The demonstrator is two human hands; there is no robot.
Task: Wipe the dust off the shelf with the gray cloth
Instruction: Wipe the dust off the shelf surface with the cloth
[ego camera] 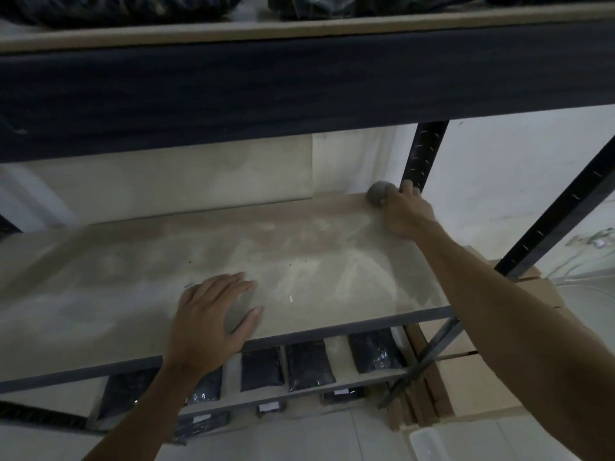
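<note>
- The shelf point(139, 281) is a pale board, dusty and streaked, with lighter smears toward its middle and right.
- The right hand point(404, 212) reaches to the far right corner of the board, at about 2 o'clock from the board's middle, just beside the dark rear upright point(424, 154).
- The gray cloth point(377, 193) is bunched into a ball and sits on the board at that corner — it pokes out at about 10 o'clock from the right hand, touching the fingers.
- The right grip is curled round the cloth, fingers closed over its near side; the thumb side is hidden, so how tightly it pinches cannot be told.
- The left hand point(213, 319) lies flat on the board near the front edge, at about 7 o'clock from the board's middle, its grip spread wide and holding nothing — well apart from the cloth.
- Below the front rail, dark bags point(309, 364) stand in a row on a lower shelf.
- At the right, past the front upright, stand brown cardboard boxes point(466, 377).
</note>
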